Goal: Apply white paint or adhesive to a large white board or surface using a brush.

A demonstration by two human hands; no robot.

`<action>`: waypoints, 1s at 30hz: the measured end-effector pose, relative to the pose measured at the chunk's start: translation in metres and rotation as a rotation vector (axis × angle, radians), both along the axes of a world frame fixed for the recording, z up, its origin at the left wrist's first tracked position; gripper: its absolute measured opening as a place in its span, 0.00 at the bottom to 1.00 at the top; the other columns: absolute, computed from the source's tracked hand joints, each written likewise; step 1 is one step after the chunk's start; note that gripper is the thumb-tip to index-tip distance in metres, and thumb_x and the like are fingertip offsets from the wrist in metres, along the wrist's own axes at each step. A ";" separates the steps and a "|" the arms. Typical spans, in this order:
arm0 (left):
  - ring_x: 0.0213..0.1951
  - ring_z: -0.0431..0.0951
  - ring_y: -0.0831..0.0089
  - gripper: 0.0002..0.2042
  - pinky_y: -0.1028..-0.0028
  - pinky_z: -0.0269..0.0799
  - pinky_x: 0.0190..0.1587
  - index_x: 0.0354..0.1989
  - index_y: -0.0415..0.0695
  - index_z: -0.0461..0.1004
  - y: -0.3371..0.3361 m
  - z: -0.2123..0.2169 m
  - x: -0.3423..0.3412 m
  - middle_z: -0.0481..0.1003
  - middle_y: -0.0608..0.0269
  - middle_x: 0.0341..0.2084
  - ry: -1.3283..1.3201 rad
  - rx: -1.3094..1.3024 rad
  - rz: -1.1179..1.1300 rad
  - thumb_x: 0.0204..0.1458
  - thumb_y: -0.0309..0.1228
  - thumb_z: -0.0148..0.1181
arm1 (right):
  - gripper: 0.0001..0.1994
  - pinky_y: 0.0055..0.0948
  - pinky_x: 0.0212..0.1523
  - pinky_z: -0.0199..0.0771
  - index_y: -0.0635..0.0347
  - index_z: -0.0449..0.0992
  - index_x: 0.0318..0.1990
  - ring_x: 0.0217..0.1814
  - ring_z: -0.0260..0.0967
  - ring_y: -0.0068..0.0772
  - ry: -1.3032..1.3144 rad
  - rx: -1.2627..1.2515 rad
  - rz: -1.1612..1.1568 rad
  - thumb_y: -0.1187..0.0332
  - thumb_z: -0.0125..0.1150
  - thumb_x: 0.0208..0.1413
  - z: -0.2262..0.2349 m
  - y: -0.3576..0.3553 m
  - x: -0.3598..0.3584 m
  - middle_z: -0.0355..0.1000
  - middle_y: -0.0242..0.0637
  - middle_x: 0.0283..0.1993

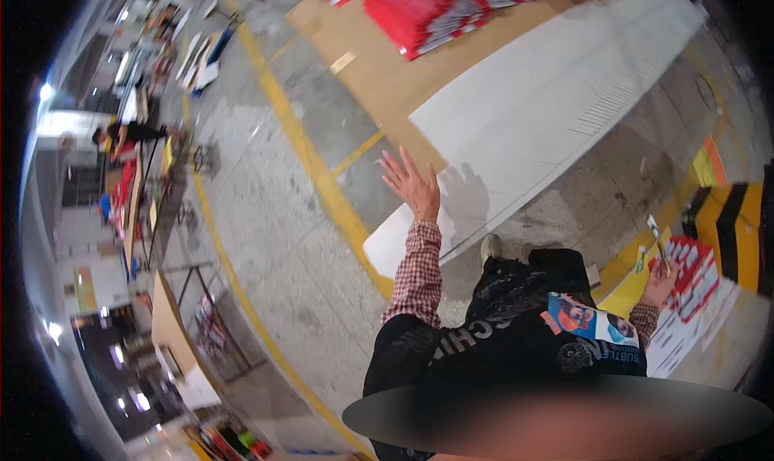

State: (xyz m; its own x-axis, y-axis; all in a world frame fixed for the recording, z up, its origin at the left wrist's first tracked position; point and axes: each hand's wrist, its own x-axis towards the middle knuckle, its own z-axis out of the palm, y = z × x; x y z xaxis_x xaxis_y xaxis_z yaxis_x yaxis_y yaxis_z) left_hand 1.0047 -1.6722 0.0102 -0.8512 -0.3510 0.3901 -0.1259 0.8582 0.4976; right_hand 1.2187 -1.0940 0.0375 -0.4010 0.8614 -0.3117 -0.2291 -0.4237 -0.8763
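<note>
My left hand (414, 191) is stretched out with its fingers spread and holds nothing. It is above the near left part of a long white sheet (516, 122), and its shadow falls on the sheet. My right hand (659, 287), off to the right, is closed around a slim, light-coloured tool (656, 239) pointing away from me; its exact kind is too small to tell. Close beside that hand is a group of red-and-white pieces (693, 280) on a pale surface. A yellow sheet (625, 298) lies just left of the hand.
Red-and-silver stacked pieces (427, 14) lie on brown board (363, 34) beyond the white sheet. A yellow-and-black striped barrier (730, 227) stands at the right. Yellow lines (290, 122) mark the concrete floor. Far left, another person (129, 134) is at a table.
</note>
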 end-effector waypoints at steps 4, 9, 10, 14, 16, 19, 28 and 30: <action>0.69 0.39 0.49 0.31 0.44 0.32 0.65 0.67 0.45 0.51 0.026 -0.031 0.007 0.44 0.47 0.68 -0.475 -0.057 -0.193 0.57 0.46 0.47 | 0.17 0.27 0.43 0.76 0.70 0.69 0.44 0.42 0.71 0.33 -0.053 -0.006 -0.094 0.61 0.55 0.60 -0.011 0.007 0.007 0.71 0.42 0.37; 0.68 0.44 0.52 0.28 0.42 0.37 0.64 0.66 0.46 0.53 -0.003 -0.068 0.019 0.48 0.50 0.67 -0.460 -0.056 -0.079 0.59 0.45 0.44 | 0.17 0.24 0.39 0.76 0.68 0.70 0.41 0.38 0.71 0.32 0.029 -0.051 -0.153 0.58 0.53 0.61 -0.028 0.015 -0.009 0.72 0.40 0.37; 0.68 0.45 0.53 0.28 0.41 0.38 0.63 0.65 0.45 0.53 -0.016 -0.075 0.021 0.49 0.51 0.67 -0.287 -0.064 0.009 0.58 0.44 0.45 | 0.16 0.24 0.39 0.76 0.67 0.70 0.40 0.38 0.71 0.31 0.028 -0.064 -0.116 0.59 0.53 0.61 -0.035 0.017 -0.016 0.72 0.40 0.36; 0.67 0.51 0.56 0.22 0.40 0.44 0.61 0.62 0.50 0.61 -0.034 -0.065 0.013 0.60 0.59 0.62 -0.689 -0.127 -0.138 0.59 0.41 0.43 | 0.14 0.26 0.40 0.77 0.65 0.70 0.39 0.37 0.71 0.31 -0.026 -0.037 -0.016 0.61 0.54 0.60 -0.049 0.045 -0.059 0.70 0.40 0.35; 0.63 0.57 0.56 0.20 0.38 0.48 0.58 0.59 0.52 0.65 -0.068 -0.058 0.011 0.65 0.65 0.58 -0.686 -0.196 -0.131 0.61 0.43 0.42 | 0.15 0.26 0.41 0.77 0.66 0.69 0.39 0.37 0.71 0.31 0.049 -0.114 -0.045 0.60 0.55 0.60 -0.062 0.066 -0.091 0.70 0.40 0.36; 0.58 0.62 0.56 0.21 0.38 0.51 0.55 0.58 0.52 0.66 -0.022 -0.036 -0.008 0.68 0.63 0.55 -0.568 -0.417 0.356 0.61 0.47 0.41 | 0.17 0.27 0.43 0.77 0.67 0.69 0.40 0.38 0.70 0.32 0.100 -0.197 -0.119 0.58 0.55 0.60 -0.052 0.102 -0.105 0.69 0.41 0.37; 0.63 0.55 0.49 0.28 0.36 0.48 0.58 0.64 0.50 0.57 0.182 0.012 -0.120 0.58 0.51 0.62 -0.673 -0.180 0.264 0.60 0.54 0.38 | 0.22 0.30 0.39 0.76 0.70 0.68 0.43 0.38 0.69 0.31 0.179 -0.198 -0.151 0.54 0.53 0.61 -0.022 0.282 -0.193 0.70 0.42 0.37; 0.63 0.54 0.49 0.29 0.36 0.48 0.58 0.63 0.50 0.57 0.214 0.011 -0.147 0.58 0.50 0.62 -0.632 -0.165 0.257 0.59 0.54 0.39 | 0.20 0.29 0.36 0.76 0.68 0.71 0.40 0.34 0.70 0.31 0.287 -0.253 -0.122 0.54 0.54 0.60 -0.033 0.323 -0.219 0.71 0.39 0.34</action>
